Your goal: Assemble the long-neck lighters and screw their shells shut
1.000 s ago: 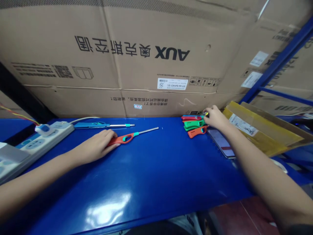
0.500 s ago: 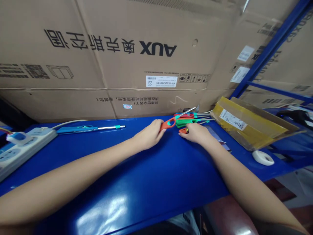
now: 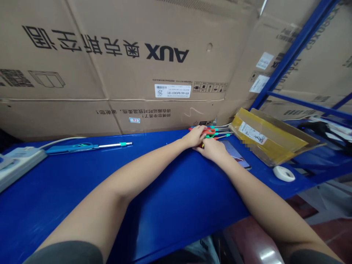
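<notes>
Both my hands meet at a small pile of long-nosed lighters at the back of the blue table. My left hand is closed on the handle of an orange-red lighter that lies on top of the pile. My right hand rests just in front of the pile with its fingers curled against it; what they hold is hidden. The pile has red, green and orange handles with metal nozzles pointing right. A single blue lighter lies apart at the left.
A large AUX cardboard box walls off the back. A power strip sits at the left edge. A phone, a yellow-taped carton and a white tape roll lie to the right, by blue shelf posts.
My left hand has carried the orange-red lighter from the left of the table rightward onto the pile. My right hand has drawn back slightly to the pile's front. The view has shifted right.
</notes>
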Demonstrator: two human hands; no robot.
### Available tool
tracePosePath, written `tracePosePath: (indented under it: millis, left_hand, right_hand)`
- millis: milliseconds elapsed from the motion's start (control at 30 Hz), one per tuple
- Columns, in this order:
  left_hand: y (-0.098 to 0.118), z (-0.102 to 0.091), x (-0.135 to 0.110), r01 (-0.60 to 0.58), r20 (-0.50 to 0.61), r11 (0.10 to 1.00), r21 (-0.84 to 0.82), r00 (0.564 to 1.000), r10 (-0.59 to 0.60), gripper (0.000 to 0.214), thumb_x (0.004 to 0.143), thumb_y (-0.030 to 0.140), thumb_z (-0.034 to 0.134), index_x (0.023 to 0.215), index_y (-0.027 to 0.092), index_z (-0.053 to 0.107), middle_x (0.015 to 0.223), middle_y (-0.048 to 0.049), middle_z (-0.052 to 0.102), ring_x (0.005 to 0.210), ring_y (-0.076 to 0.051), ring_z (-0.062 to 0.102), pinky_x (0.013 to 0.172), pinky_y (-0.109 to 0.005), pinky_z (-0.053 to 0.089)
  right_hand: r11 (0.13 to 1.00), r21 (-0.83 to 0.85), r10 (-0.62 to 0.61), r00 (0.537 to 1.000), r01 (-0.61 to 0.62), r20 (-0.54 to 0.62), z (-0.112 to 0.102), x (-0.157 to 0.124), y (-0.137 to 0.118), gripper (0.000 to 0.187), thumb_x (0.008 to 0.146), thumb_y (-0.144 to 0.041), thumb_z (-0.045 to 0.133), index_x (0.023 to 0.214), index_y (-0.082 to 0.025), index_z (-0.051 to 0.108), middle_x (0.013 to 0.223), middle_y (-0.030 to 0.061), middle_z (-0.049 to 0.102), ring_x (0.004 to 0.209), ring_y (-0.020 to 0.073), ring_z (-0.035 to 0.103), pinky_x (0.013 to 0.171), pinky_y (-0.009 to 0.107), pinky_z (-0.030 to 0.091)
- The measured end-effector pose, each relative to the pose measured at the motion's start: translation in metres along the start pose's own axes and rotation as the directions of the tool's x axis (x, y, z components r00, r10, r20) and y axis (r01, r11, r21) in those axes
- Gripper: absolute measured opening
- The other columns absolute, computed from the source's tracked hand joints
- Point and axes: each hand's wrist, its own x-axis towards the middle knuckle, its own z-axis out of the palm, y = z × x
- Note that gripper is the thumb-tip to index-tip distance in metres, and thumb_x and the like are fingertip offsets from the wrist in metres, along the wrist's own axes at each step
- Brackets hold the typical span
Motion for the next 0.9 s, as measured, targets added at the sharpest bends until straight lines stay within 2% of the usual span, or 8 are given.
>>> tracePosePath:
  millis: [200,333,433,533,600,733,900]
  left_hand:
    - [-0.016,-0.014,-0.014,-0.053,0.033,0.999,0.011,0.998,0.053,0.035,0.098,0.035,0.062,0.127,0.016,0.059,0.127,-0.0110,0.061,0.108,-0.024,0.064,0.091,-0.045,0.057]
    - [-0.010,-0.027,-0.029,-0.031,0.004,0.997,0.076,1.000,0.031,0.036,0.098,0.035,0.062,0.128,0.016,0.058,0.128,-0.0111,0.061,0.110,-0.024,0.064,0.092,-0.046,0.057]
    - [0.000,-0.034,-0.046,-0.036,-0.007,0.991,0.130,0.999,0.037,0.036,0.097,0.036,0.062,0.127,0.016,0.059,0.130,-0.0114,0.060,0.114,-0.026,0.062,0.096,-0.048,0.055]
    - [0.007,-0.034,-0.063,-0.063,0.070,0.985,0.164,0.996,0.052,0.027,0.098,0.035,0.060,0.116,0.016,0.064,0.122,-0.0111,0.063,0.110,-0.024,0.062,0.096,-0.043,0.055]
    - [0.010,-0.030,-0.069,-0.043,0.113,0.981,0.189,0.993,0.022,0.031,0.098,0.035,0.061,0.122,0.016,0.062,0.125,-0.0105,0.063,0.108,-0.023,0.064,0.092,-0.044,0.056]
    - [0.017,-0.020,-0.067,0.031,0.143,0.973,0.228,0.988,-0.065,0.035,0.098,0.035,0.061,0.127,0.016,0.059,0.128,-0.0110,0.061,0.109,-0.024,0.064,0.092,-0.045,0.057]
    - [0.028,-0.015,-0.054,0.128,0.157,0.962,0.242,0.973,-0.169,0.036,0.098,0.035,0.062,0.128,0.016,0.059,0.127,-0.0111,0.061,0.109,-0.024,0.064,0.091,-0.045,0.057]
  right_hand:
    - [0.998,0.051,-0.048,0.999,0.047,0.011,0.003,0.001,-0.001,0.048,0.089,-0.060,0.059,0.110,-0.019,0.067,0.111,0.0141,0.074,0.101,0.0301,0.070,0.076,0.033,0.051]
    - [0.996,0.080,-0.048,0.999,0.046,0.025,-0.007,0.004,0.010,0.037,0.088,-0.056,0.061,0.099,-0.022,0.071,0.100,0.0083,0.076,0.090,0.0244,0.071,0.071,0.028,0.049]
    - [0.994,0.062,0.095,0.995,-0.093,-0.030,-0.022,0.011,0.040,0.027,0.094,-0.041,0.055,0.105,-0.023,0.070,0.110,0.0102,0.074,0.101,0.0255,0.069,0.078,0.030,0.050]
    - [0.953,0.027,0.304,0.950,-0.303,-0.068,-0.033,0.020,0.078,0.030,0.093,-0.029,0.056,0.120,-0.020,0.066,0.125,0.0172,0.067,0.115,0.0319,0.065,0.085,0.036,0.051]
    - [0.921,0.013,0.389,0.921,-0.388,-0.037,-0.034,0.026,0.097,0.030,0.094,-0.030,0.061,0.121,-0.020,0.065,0.126,0.0165,0.065,0.114,0.0300,0.065,0.089,0.039,0.053]
    - [0.901,0.008,0.433,0.901,-0.433,0.001,-0.026,0.032,0.112,0.033,0.098,-0.036,0.061,0.126,-0.020,0.061,0.130,0.0094,0.061,0.110,0.0218,0.064,0.093,0.043,0.056]
    - [0.893,0.012,0.449,0.893,-0.449,-0.007,-0.017,0.036,0.116,0.033,0.098,-0.036,0.061,0.127,-0.020,0.060,0.130,0.0098,0.061,0.110,0.0223,0.064,0.092,0.043,0.056]
